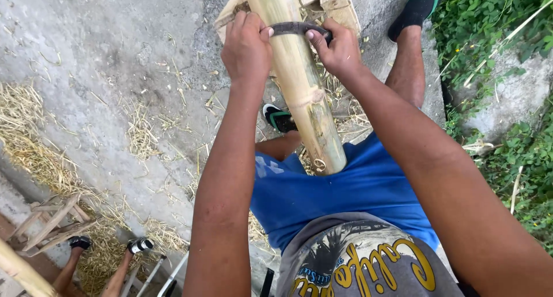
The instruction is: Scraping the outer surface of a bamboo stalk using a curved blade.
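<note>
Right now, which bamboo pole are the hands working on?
The thick pale pole in the middle, leaning toward the blue shorts. Both hands pull a curved blade across it. The other pole lies untouched at bottom left.

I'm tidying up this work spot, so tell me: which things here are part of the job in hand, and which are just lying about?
In use:
left hand
right hand
curved scraping blade
bamboo pole
wooden rest

Lying about:
bamboo shavings
small wooden frame
second bamboo pole
plants
</note>
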